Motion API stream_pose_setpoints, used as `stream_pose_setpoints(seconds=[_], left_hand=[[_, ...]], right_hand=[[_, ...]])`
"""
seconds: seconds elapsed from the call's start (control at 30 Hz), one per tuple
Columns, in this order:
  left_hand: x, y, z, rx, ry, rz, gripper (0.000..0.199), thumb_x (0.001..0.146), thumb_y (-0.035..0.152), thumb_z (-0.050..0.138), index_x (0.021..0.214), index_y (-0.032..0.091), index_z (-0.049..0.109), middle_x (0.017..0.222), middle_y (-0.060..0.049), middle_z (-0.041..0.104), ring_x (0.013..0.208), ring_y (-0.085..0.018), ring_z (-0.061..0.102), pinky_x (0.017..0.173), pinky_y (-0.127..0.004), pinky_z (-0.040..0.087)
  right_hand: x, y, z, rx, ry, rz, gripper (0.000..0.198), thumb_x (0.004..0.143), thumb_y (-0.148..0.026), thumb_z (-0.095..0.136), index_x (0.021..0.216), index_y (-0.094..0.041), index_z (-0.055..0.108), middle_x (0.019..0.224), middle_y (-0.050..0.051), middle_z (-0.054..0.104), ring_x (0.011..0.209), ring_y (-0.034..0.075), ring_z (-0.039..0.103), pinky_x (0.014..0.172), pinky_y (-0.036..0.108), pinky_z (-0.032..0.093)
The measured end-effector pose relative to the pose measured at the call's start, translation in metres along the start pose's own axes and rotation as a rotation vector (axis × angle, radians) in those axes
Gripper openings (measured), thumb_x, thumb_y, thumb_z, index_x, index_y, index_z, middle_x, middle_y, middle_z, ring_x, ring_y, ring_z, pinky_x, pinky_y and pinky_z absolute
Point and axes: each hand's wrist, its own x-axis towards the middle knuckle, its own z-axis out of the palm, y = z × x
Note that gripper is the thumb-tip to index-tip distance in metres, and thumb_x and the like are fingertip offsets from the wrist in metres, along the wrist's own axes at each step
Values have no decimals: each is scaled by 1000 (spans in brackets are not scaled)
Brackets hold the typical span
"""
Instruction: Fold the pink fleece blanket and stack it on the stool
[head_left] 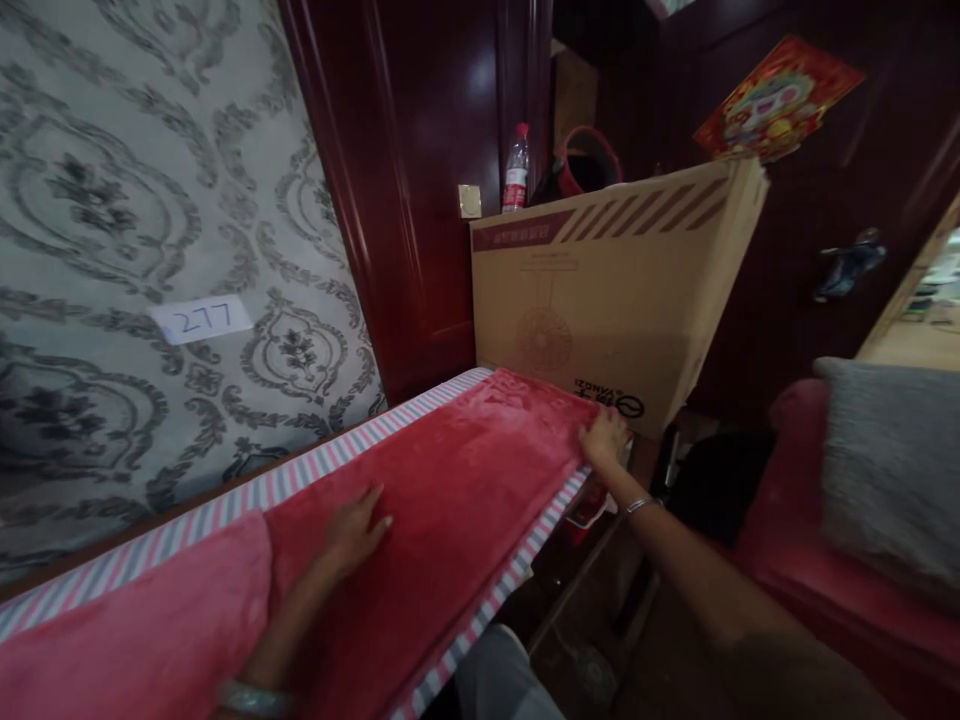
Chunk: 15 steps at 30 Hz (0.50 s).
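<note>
Head view: left hand [354, 532] half-spread, empty, over red cloth [465, 480]; right hand [604, 438] at corner, grip unclear; even pressure should limit creases.

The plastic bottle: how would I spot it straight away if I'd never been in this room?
Find the large cardboard box beyond the far end of the red plush cloth. Look at the left part of its top edge, just right of the pale square plate. The clear bottle shows there, set apart by its bright red cap and red-and-white label.
</note>
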Motion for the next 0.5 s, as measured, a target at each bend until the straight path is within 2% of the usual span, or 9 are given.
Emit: stream_pose_setpoints(seconds=[0.1,0.2,0.3,0.5], left_hand=[[-6,27,19,205,18,-54,55,97,30,39,148,13,50,157,-17,43,145,-34,42,116,-56,34],[-14,36,25,263,60,-41,54,99,29,34,149,14,50,158,-19,42,146,-35,40,116,-58,32],[-15,33,25,228,77,-22,53,98,29,36,147,14,52,155,-20,46,144,-34,42,115,-57,34],[-14,29,28,162,99,-32,52,98,30,38,146,17,54,155,-18,47,144,-34,43,115,-57,33]], right_hand=[[18,24,3,24,69,208,59,85,-24,57,140,-5,47,134,30,56,127,38,55,103,48,45],[33,38,8,51,69,327,52,84,-25,61,132,-9,54,120,27,66,114,35,65,93,43,52],[44,43,10,72,48,378,49,83,-31,68,127,-12,60,113,24,70,109,35,68,87,41,55],[51,39,16,88,56,409,44,82,-40,73,117,-12,68,110,26,70,107,36,69,81,42,57]])
